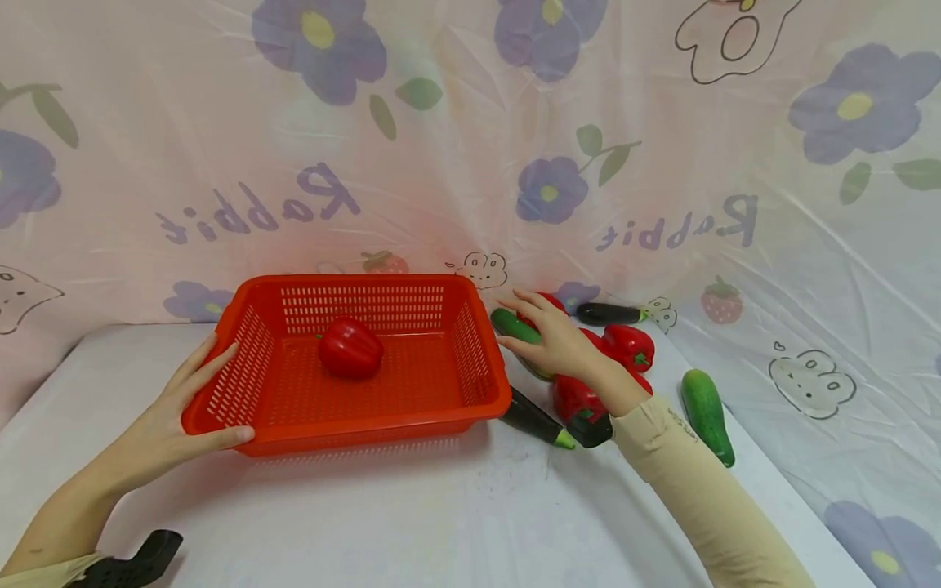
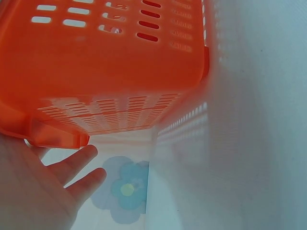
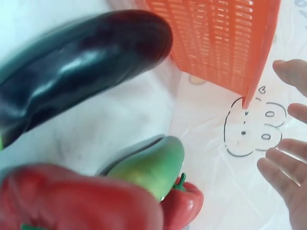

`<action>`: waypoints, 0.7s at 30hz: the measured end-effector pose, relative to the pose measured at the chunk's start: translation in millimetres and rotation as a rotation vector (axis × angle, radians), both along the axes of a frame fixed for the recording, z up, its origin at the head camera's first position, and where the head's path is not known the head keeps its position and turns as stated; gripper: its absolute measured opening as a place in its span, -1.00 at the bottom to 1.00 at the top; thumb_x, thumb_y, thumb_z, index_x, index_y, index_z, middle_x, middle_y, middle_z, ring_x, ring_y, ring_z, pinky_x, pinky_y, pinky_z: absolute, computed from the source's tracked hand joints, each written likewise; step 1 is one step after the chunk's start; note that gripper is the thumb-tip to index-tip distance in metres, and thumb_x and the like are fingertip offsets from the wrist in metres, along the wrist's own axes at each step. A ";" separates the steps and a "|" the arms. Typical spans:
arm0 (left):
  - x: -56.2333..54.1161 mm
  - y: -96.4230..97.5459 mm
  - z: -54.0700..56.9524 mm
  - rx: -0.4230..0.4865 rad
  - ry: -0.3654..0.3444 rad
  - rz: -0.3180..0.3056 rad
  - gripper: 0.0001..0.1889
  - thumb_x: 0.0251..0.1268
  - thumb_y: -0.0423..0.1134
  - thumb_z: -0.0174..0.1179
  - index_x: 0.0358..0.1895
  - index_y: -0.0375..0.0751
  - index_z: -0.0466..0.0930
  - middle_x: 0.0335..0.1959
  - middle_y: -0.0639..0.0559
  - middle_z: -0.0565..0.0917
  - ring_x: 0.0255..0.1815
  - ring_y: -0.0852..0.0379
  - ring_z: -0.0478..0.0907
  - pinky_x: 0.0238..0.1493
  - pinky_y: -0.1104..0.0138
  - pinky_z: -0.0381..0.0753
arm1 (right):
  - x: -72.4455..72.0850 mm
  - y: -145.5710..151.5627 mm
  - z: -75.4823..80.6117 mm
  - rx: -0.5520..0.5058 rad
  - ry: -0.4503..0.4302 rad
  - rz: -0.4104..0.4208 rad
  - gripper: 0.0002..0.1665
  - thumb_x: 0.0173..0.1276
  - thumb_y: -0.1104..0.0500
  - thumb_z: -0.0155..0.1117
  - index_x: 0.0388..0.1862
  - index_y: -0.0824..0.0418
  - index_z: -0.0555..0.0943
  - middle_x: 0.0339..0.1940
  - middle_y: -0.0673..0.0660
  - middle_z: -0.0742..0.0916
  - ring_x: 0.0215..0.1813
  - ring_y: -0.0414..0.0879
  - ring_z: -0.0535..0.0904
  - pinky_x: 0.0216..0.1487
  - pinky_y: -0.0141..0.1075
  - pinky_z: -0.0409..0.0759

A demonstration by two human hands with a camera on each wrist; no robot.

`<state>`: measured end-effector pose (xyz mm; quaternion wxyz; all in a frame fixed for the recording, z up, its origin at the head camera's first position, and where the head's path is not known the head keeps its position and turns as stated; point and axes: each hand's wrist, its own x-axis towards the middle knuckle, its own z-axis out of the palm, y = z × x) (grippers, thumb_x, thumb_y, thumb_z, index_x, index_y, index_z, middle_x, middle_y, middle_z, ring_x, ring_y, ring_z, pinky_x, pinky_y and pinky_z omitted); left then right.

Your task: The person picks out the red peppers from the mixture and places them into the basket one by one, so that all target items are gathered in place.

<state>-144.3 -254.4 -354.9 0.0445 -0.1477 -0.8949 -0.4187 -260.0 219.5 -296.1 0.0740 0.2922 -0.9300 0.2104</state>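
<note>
A red plastic basket [image 1: 353,429] stands on the white table with a red bell pepper [image 1: 350,348] inside. My left hand [image 1: 165,416] holds its left front corner, thumb along the front rim and fingers spread at the left rim. Over a group of vegetables right of the basket, my right hand [image 1: 562,343] has its fingers spread, holding nothing. Beneath and around it are a cucumber [image 1: 515,325], red bell peppers [image 1: 629,346] and a dark eggplant [image 1: 532,416], seen large in the right wrist view. A green-yellow vegetable [image 3: 148,165] also shows there; its kind is unclear.
Farther back lies another eggplant [image 1: 608,314]. A separate cucumber [image 1: 707,416] sits near the table's right edge. Patterned cloth [image 1: 456,147] hangs behind the table [image 1: 412,523] and down the right side. A black strap piece [image 1: 143,559] is by the left wrist.
</note>
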 end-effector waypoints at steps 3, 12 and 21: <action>0.1 0.3 -0.4 0.006 0.002 -0.003 0.07 0.02 -0.20 0.40 0.55 0.11 -0.13 0.57 0.22 -0.39 0.54 -0.24 -0.43 0.03 -0.57 -0.06 | -0.6 7.1 -2.4 -0.001 0.004 -0.005 -0.29 0.28 -0.04 0.32 0.39 0.06 0.40 0.46 0.24 0.33 0.45 0.17 0.23 0.34 0.18 0.32; 0.5 0.0 0.3 0.009 -0.006 -0.006 0.06 0.03 -0.20 0.40 0.55 0.12 -0.13 0.57 0.23 -0.39 0.54 -0.22 -0.46 0.02 -0.58 -0.09 | 1.3 22.3 -4.3 -0.006 -0.012 -0.001 -0.27 0.26 -0.05 0.35 0.39 0.09 0.40 0.46 0.22 0.33 0.41 0.16 0.30 0.17 0.08 0.54; -0.3 -0.7 0.7 0.008 -0.009 -0.006 0.06 0.03 -0.20 0.39 0.55 0.13 -0.13 0.57 0.23 -0.40 0.54 -0.21 -0.45 0.02 -0.58 -0.08 | 3.2 38.6 -11.8 0.019 -0.025 -0.028 -0.25 0.24 -0.02 0.37 0.38 0.12 0.39 0.46 0.22 0.32 0.43 0.17 0.25 0.23 0.18 0.45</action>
